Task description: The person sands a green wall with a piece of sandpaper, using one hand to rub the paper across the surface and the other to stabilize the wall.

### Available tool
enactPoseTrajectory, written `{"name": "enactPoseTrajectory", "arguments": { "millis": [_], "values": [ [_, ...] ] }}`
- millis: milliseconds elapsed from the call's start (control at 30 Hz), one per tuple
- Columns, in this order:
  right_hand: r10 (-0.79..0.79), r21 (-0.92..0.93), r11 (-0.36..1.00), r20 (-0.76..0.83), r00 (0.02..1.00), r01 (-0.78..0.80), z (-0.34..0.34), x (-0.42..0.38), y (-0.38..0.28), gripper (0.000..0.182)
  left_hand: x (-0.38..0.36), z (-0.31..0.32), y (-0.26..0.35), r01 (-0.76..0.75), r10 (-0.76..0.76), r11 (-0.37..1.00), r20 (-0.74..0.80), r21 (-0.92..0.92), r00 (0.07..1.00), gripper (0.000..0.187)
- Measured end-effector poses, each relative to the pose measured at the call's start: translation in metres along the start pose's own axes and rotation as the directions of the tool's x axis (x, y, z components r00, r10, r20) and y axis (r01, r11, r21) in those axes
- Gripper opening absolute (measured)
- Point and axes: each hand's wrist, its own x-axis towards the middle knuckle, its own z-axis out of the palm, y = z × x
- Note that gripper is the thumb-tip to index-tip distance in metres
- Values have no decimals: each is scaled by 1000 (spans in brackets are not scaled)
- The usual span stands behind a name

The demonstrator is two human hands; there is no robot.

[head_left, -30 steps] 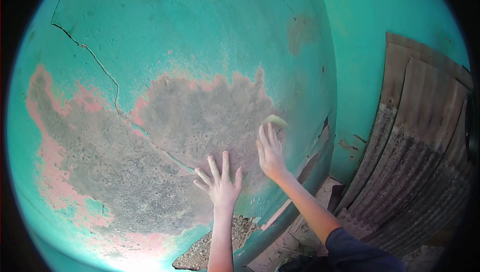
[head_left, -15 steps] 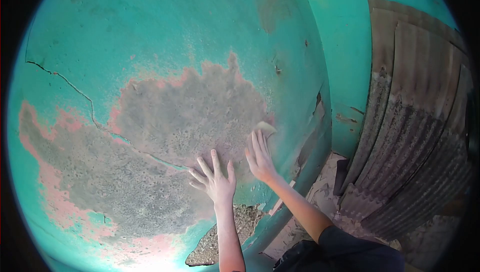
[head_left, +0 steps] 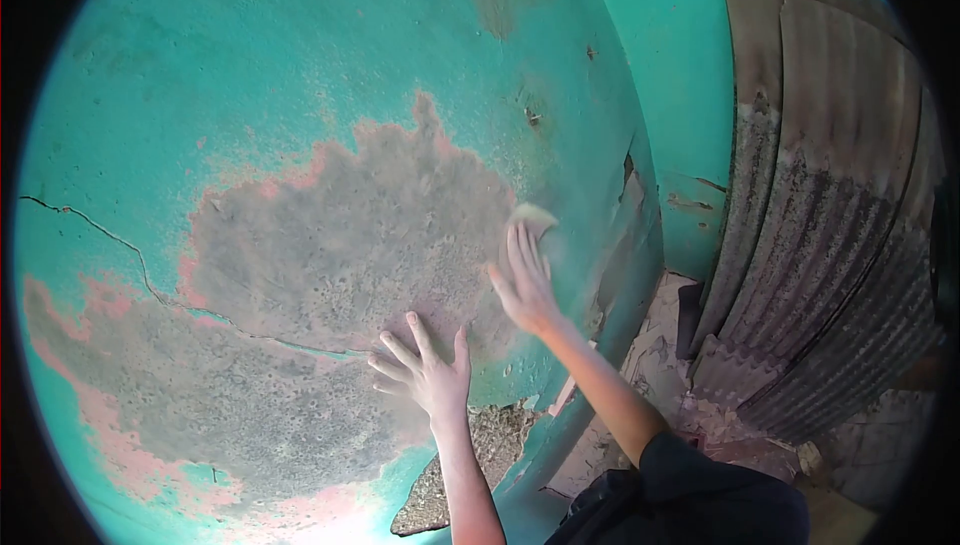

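My left hand (head_left: 425, 375) lies on the wall with its fingers spread, holding nothing. Up and to the right of it, my right hand (head_left: 527, 285) presses a pale piece of sandpaper (head_left: 536, 216) flat against the wall. The sandpaper's upper edge sticks out past the fingertips; the rest is under the fingers. Both hands look dusty. Around them is a large bare grey patch (head_left: 330, 225) in the turquoise paint (head_left: 300, 55), with pinkish edges. The right hand works at this patch's right border.
A crack (head_left: 140, 255) runs across the wall from the left toward my left hand. Below the hands, a broken area (head_left: 440, 495) shows rough masonry. Corrugated sheets (head_left: 820, 195) lean at the right, above debris (head_left: 660, 345) on the floor.
My right hand has moved up the wall with the sandpaper. My left hand stays spread on the same part of the patch. The view has shifted slightly.
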Motion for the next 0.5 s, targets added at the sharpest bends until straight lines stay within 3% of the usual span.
{"name": "enactPoseTrajectory", "arguments": {
  "millis": [67, 233, 300, 333, 400, 433, 500],
  "values": [
    [-42, 23, 999, -27, 999, 43, -19, 34, 1, 84, -1, 16, -5, -82, 94, 994, -213, 67, 973, 98],
    [-77, 38, 996, -42, 996, 78, -6, 7, 6, 85, 0, 21, -5, -95, 115, 992, -258, 88, 959, 99],
    [-7, -85, 996, 99, 995, 15, -4, -13, -1, 85, -2, 23, -7, -106, 132, 989, -285, 104, 949, 100],
    [-11, -87, 996, 98, 995, 20, -8, -2, -2, 85, -2, 22, -6, -105, 130, 989, -280, 101, 951, 101],
    [-70, -168, 984, -37, 997, 63, -18, 29, -2, 87, 0, 22, -7, -103, 128, 989, -271, 104, 954, 101],
    [-65, -169, 984, -29, 997, 59, -24, 39, -7, 87, 1, 23, -7, -109, 137, 988, -289, 110, 947, 102],
    [-95, -74, 993, -93, 991, 89, -32, 49, -13, 88, -3, 24, -9, -117, 147, 986, -296, 116, 944, 103]
  ]
}}
